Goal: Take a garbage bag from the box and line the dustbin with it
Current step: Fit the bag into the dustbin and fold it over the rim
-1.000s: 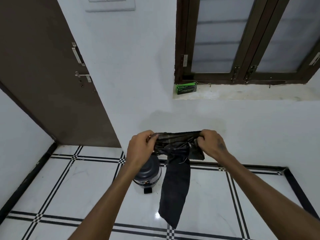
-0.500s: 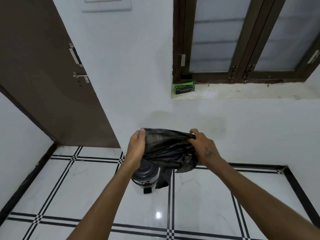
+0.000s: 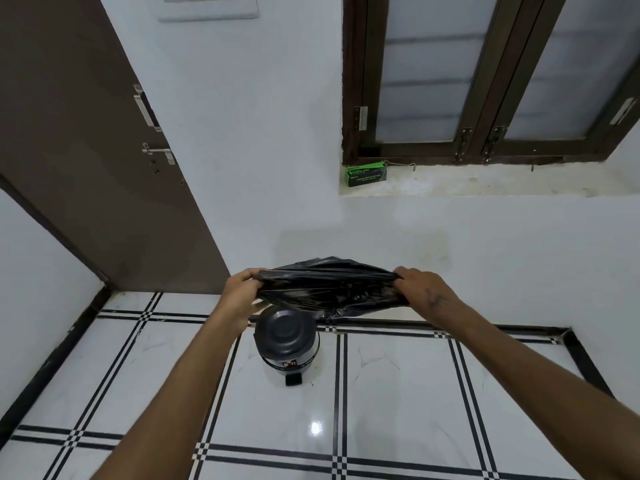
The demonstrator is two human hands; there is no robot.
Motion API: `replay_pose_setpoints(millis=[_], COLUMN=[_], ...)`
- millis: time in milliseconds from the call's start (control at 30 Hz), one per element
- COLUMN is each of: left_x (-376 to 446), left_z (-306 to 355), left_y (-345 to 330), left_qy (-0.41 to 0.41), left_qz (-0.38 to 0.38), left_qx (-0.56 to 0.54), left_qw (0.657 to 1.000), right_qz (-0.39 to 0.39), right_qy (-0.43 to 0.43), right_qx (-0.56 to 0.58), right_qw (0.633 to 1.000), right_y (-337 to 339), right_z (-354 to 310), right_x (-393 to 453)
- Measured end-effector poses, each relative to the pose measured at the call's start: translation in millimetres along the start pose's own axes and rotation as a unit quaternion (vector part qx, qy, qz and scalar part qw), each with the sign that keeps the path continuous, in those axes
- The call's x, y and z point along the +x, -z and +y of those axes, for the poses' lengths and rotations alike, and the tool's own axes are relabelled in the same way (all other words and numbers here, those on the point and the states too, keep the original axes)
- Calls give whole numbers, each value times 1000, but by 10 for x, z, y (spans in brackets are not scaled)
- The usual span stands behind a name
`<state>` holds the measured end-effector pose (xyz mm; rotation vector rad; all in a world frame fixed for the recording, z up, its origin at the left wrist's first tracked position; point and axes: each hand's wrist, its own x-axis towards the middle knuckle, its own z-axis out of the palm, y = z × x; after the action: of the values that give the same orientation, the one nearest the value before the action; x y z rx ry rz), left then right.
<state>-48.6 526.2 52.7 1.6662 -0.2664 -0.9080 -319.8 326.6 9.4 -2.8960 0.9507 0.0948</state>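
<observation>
The left hand (image 3: 239, 292) and right hand (image 3: 420, 289) each pinch an end of the black bag (image 3: 329, 289), stretched above the closed bin (image 3: 287, 341), box (image 3: 367, 173) at 12 o'clock. The film looks light, limp and slippery; gripping its mouth edges seems best.

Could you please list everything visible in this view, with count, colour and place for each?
Crinkled black plastic garbage bag: one, black, stretched between both hands above the dustbin.
Round dark grey pedal dustbin: one, dark grey, lid shut, on the floor by the wall.
Green cardboard garbage bag box: one, green, left end of the window sill.
Wooden door: one, brown, at left.
Brown-framed window: one, frosted panes, upper right.
White switch plate: one, top of the wall.
White tiled floor: black line pattern.
Left hand: gripping the bag's left end.
Right hand: gripping the bag's right end.
</observation>
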Motion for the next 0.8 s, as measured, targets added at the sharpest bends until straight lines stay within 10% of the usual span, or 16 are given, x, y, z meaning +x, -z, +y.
replay_pose_setpoints(millis=[133,233,300,467,600,700,800], left_x=[-127,-102,-99,-101,-75,64,39], left_z=[-7,-192,-337,-369,-296,-204,-99], left_y=[-204,-165,-108,-146,-78,39,16], left_qy=[40,-92,-215,-267,-204,-92,19], left_qz=[-47,4,56,106,134,117,65], left_qx=[-157,193,432,557,441,178,-75], left_qw=[986,977,874,779,863,973,995], right_qz=[36,78,86,145,161,83,106], right_qy=[-120,-259,-313,-349,-278,-180,-95], right_qx=[47,194,266,300,195,137,68], right_qw=[991,943,908,876,927,970,987], right_y=[8,118,174,131,-11,-63,-95], right_z=[-44,-61,-20,-119,-48,-7,-34], right_x=[12,80,109,156,68,21,-53])
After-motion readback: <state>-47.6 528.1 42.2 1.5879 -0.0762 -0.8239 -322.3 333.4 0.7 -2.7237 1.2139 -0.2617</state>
